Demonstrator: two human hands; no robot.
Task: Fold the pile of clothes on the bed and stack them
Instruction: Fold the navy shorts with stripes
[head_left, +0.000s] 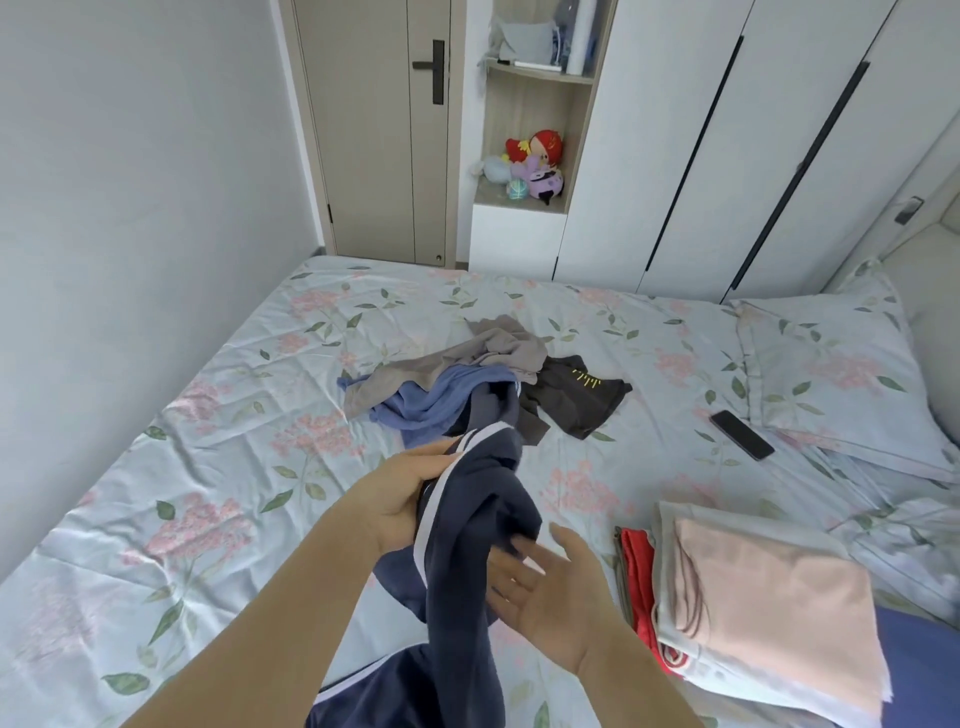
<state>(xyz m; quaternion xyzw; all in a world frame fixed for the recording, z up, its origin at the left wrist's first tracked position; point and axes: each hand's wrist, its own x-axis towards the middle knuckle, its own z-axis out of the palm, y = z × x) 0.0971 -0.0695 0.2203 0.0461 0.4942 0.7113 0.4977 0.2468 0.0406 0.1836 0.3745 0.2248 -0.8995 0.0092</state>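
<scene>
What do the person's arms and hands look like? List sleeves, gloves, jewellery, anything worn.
Both arms are bare to the frame edge: no sleeve shows on the left forearm or right forearm. The left hand and right hand wear no gloves, and neither wrist carries a watch or bracelet. The right fingers are blurred, so a ring cannot be ruled out.

Matt navy cloth garment (483, 519) — glossy phone (741, 434), wood-grain door (374, 130).

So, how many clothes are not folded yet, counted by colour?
Grey garment: 1
Blue garment: 1
Black garment: 1
Navy garment, held up: 1
Total: 4
</scene>
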